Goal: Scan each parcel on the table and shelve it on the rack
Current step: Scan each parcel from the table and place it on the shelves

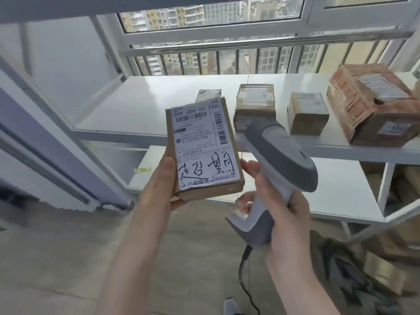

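On the left, the rack's (95,130) white upper shelf (136,105) is stretching away toward a barred window (204,57). A short yellow strip of tape (142,170) is lying on the lower shelf (329,189) near its left edge.

In the middle, the left hand (159,185) is gripping a flat cardboard parcel (202,146). The thumb is lying along the parcel's left edge and the fingertips are curling round its right edge. The parcel is being held in the air in front of the rack, tilted with its printed shipping label (197,133) facing the camera. Barcodes are showing at the top of the label and black handwriting near the bottom.

Just right of the parcel, the right hand (284,219) is clasping the handle of a grey-and-white barcode scanner (279,155). Its head is pointing up and left, beside the parcel's right edge. Its black cable (244,276) is trailing down toward the floor.

Four more parcels are sitting on the upper shelf. A small box (208,93) is peeking out behind the held parcel. To its right are a taped brown box (254,103), a small cube-like box (308,114) and, farthest right, a large box wrapped in printed tape (372,103).
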